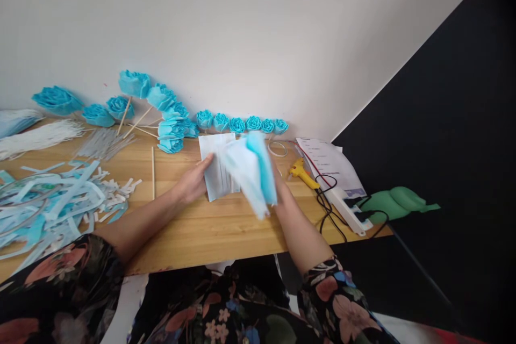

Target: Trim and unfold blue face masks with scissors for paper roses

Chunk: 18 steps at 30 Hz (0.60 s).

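Over the middle of the table, my left hand (194, 180) grips the left edge of a pale, pleated face mask (215, 172), its thumb on top. My right hand (280, 189) is shut on thin blue and white mask layers (256, 169), which are smeared by motion and hide most of the fingers. These layers overlap the right side of the pleated mask; whether the two pieces are joined, I cannot tell.
Blue fabric roses (135, 84) line the wall, some on sticks. Cut strips (60, 199), white cords (42, 137) and thin wires (102, 142) lie left. On the right are a yellow glue gun (303, 173), printed papers (328, 161), a power strip (349, 212) and a green object (397, 204).
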### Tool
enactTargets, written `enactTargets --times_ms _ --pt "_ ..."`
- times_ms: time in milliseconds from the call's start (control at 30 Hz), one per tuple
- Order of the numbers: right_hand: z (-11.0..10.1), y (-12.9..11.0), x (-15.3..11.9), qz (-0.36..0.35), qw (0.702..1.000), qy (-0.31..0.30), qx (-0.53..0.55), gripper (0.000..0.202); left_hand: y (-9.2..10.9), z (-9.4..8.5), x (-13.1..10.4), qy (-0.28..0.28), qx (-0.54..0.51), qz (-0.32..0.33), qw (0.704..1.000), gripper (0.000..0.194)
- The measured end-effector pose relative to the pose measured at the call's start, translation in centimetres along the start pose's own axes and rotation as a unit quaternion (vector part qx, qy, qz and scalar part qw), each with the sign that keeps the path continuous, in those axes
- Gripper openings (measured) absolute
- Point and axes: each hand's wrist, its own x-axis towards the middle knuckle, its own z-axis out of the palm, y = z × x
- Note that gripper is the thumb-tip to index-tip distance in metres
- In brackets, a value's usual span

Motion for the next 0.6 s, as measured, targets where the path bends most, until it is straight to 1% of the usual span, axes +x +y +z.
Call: enactTargets --times_ms 67,133,200,267,333,367,400,500,600 --pt "1.3 0.0 0.0 0.019 0.999 -0.005 0.039 0.051 0.0 0.1 0.1 0.014 0.003 -0.003 1.000 0.028" --pt "2.0 0.1 -0.1 0.035 0.995 0.010 0.096 0.048 0.1 0.2 0.1 0.014 0.001 -0.017 1.000 0.037" --pt "2.2 0.0 -0.1 0.047 0.989 0.039 0.136 0.046 0.2 0.4 0.0 -0.008 -0.007 -0.016 1.000 0.052" --pt "2.1 -0.1 -0.1 0.054 0.987 0.056 0.144 0.046 0.4 0.5 -0.1 -0.047 -0.013 0.003 0.999 0.064" --pt "2.1 -0.2 -0.2 0.060 0.986 0.059 0.147 0.047 0.5 0.5 -0.1 -0.081 -0.008 0.014 0.997 0.071" --pt "2.1 -0.3 -0.2 0.060 0.985 0.060 0.149 0.049 0.4 0.4 -0.2 -0.089 0.001 0.013 0.996 0.072" --pt "2.3 -0.3 -0.3 0.058 0.985 0.060 0.150 0.051 0.4 0.2 -0.3 -0.087 0.017 0.013 0.996 0.072" --pt "2.9 -0.4 -0.5 0.040 0.987 0.055 0.148 0.056 0.2 -0.1 -0.5 -0.052 0.094 0.028 0.994 0.072" --pt "3.6 -0.7 -0.9 0.018 0.990 0.052 0.133 0.055 0.0 0.0 -0.8 -0.027 0.180 0.062 0.981 0.071"
